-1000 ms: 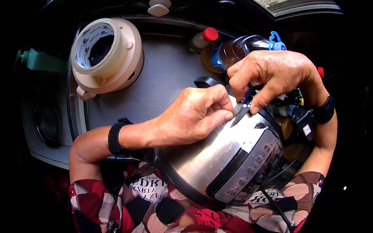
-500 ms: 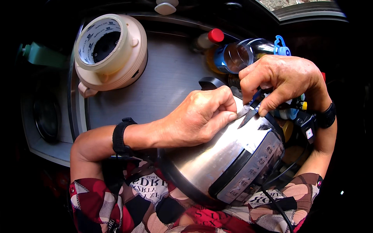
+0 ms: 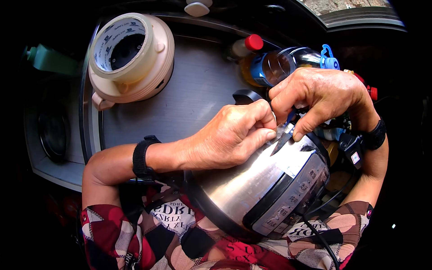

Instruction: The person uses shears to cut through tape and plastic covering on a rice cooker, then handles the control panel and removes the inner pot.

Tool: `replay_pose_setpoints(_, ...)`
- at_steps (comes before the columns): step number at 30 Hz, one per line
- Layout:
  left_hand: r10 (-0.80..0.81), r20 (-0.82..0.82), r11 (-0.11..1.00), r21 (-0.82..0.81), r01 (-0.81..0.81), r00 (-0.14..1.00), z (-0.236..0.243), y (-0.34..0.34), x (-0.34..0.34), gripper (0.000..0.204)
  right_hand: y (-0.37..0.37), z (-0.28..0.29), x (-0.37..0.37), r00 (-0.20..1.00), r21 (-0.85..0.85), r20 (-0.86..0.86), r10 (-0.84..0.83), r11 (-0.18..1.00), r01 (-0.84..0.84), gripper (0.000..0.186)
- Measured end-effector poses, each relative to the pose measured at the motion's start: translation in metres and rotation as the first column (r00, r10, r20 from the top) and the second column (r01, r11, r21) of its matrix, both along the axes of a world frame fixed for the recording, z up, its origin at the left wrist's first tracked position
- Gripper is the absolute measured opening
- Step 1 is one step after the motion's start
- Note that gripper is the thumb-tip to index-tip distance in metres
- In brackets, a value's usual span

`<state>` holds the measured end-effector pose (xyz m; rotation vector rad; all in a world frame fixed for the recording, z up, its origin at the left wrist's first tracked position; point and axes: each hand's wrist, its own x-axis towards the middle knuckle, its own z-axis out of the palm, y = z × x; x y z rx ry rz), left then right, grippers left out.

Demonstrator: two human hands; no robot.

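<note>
At the edge of a grey metal worktop (image 3: pixel 193 76), seen from the head camera, a person bends both bare hands over a silver, round-bodied electric cooker (image 3: pixel 238 184) with a black rim. The cooker, which appears to lie tipped on its side against the person's patterned red, black and cream shirt (image 3: pixel 193 245), has its grey push-button control panel (image 3: pixel 288 207) turned up and to the right; a black power cord (image 3: pixel 325 246) trails below it. The person's left hand (image 3: pixel 225 135) is at the cooker's upper end, thumb and forefinger pinched together; whether a scrap of something sits between them cannot be told. The right hand (image 3: pixel 328 94) arches over the same spot, thumb and curled fingers closed about a small cutting tool with a dark pointed blade and a blue part (image 3: pixel 282 145), its tip lying along the metal wall just beside the left thumb. Good handling here would seem to call for short, light strokes, the blade angled away from the pinching fingertips, the left wrist braced and the cooker wedged firmly against the body so it cannot roll. Beyond, a wide roll of clear tape (image 3: pixel 152 51) rests on a beige, ribbed plastic vessel (image 3: pixel 164 67), while a clear plastic bottle with a blue cap (image 3: pixel 270 67) sits near the right hand.
</note>
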<state>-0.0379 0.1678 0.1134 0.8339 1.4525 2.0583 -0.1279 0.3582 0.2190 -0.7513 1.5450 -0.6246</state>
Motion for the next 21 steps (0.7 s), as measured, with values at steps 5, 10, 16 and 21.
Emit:
replay_pose_setpoints(5, 0.016, -0.037, 1.0, -0.007, -0.016, 0.999, 0.0, -0.003, 0.0, 0.006, -0.004, -0.006, -0.001, 0.999, -0.048, 0.047, -0.024, 0.999, 0.027, 0.033)
replay_pose_setpoints(10, 0.064, 0.056, 0.998, 0.007, -0.065, 0.996, 0.003, -0.002, 0.003, 0.008, -0.006, -0.007, 0.004, 0.996, -0.122, 0.011, -0.085, 0.989, 0.086, 0.024)
replay_pose_setpoints(16, 0.019, 0.186, 1.0, 0.003, -0.02, 0.982, 0.002, -0.007, 0.003, 0.006, -0.006, -0.008, 0.003, 0.998, -0.017, 0.02, -0.065, 0.998, 0.065, 0.032)
replay_pose_setpoints(21, 0.008, 0.254, 0.998, 0.052, -0.023, 0.967, -0.005, -0.01, 0.005, 0.005, -0.014, -0.009, 0.01, 0.996, -0.061, -0.005, -0.088, 0.994, 0.088, 0.032)
